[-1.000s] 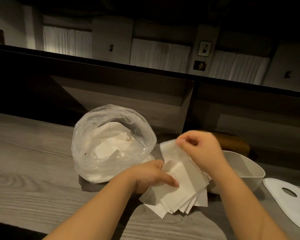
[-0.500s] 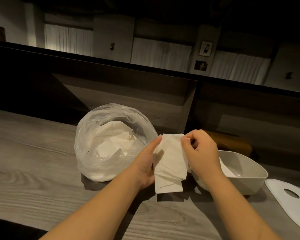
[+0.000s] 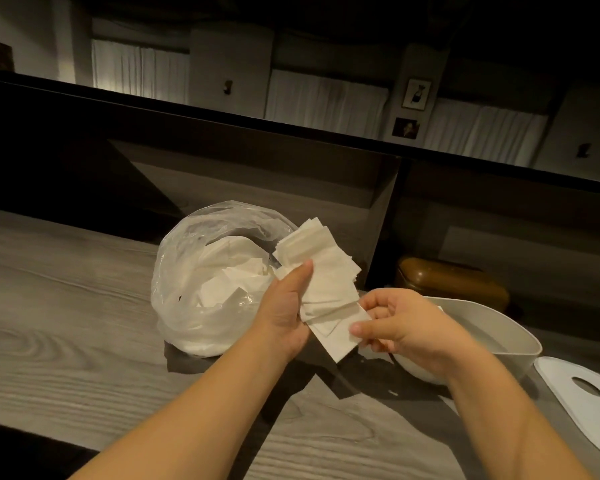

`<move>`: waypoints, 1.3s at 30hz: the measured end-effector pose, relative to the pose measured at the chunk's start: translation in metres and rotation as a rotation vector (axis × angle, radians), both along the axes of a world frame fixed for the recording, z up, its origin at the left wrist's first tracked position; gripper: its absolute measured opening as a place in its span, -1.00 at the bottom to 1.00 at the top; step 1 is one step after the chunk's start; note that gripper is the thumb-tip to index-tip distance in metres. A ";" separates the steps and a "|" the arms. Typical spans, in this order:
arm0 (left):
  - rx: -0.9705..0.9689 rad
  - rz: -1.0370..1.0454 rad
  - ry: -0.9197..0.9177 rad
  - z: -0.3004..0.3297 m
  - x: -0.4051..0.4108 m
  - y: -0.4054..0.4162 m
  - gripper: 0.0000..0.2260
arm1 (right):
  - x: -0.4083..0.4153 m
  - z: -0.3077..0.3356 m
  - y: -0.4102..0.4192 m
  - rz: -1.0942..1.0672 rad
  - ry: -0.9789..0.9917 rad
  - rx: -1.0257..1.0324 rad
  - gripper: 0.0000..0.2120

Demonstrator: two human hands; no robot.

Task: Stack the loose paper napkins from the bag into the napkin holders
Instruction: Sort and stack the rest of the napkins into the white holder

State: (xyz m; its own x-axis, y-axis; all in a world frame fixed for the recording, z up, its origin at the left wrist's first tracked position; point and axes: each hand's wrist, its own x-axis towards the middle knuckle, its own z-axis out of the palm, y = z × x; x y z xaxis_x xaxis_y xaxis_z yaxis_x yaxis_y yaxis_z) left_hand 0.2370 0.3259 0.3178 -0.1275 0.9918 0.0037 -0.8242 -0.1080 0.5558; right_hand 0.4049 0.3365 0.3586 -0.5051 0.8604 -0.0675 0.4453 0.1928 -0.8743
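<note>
Your left hand (image 3: 286,308) sits just left of the frame's centre, its grip closed round a fanned bundle of napkins (image 3: 321,271), thumb pressed across the front of the sheets and the fingers hidden behind them. The bundle tilts up and to the right, its top corner reaching over the rim of the plastic bag (image 3: 201,271), and the sheets are splayed unevenly rather than squared. Your right hand (image 3: 404,325), right of centre and slightly lower, pinches the bottom end of the same bundle between thumb and curled fingers, so both hands hold the napkins clear above the desk (image 3: 66,334).

The bag stands on the desk in the middle-left of the frame, just behind your left hand, its mouth open and more loose napkins (image 3: 225,282) lying crumpled inside. To the lower right of the frame a white napkin holder (image 3: 492,341) rests on the desk, partly hidden behind your right hand and wrist; it is an open tub, and you cannot tell from here how much is in it. A flat white lid (image 3: 582,396) with oval cut-outs lies just beside it at the right edge. Behind the holder, further up, a brown box (image 3: 451,282) sits in the shadow under the dark shelf (image 3: 291,133) that crosses the frame.
</note>
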 end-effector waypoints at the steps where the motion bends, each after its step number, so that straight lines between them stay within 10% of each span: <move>1: 0.004 0.026 -0.014 0.000 -0.002 0.001 -0.83 | 0.007 0.005 -0.001 0.061 -0.014 -0.062 -0.76; 7: -0.054 0.044 0.086 -0.003 0.000 0.001 -0.80 | 0.041 0.024 -0.001 0.434 0.307 -0.176 -0.50; 10: -0.062 -0.010 0.201 -0.003 0.007 -0.003 -0.83 | 0.027 0.021 -0.005 0.254 0.511 -0.158 -0.52; 15: -0.056 -0.124 0.149 -0.001 0.014 -0.005 -0.72 | -0.006 0.000 -0.004 -0.211 0.249 0.001 -0.77; 24: 0.052 -0.140 0.273 -0.003 0.004 -0.007 -0.69 | -0.010 0.004 -0.001 -0.433 0.100 0.283 -0.76; 28: 0.164 -0.217 0.305 -0.003 0.002 -0.010 -0.62 | -0.006 0.013 -0.008 -0.391 0.357 -0.024 -0.80; 39: -0.027 -0.143 0.455 -0.004 0.005 -0.009 -0.79 | 0.014 0.018 0.003 -0.570 0.739 0.303 -0.94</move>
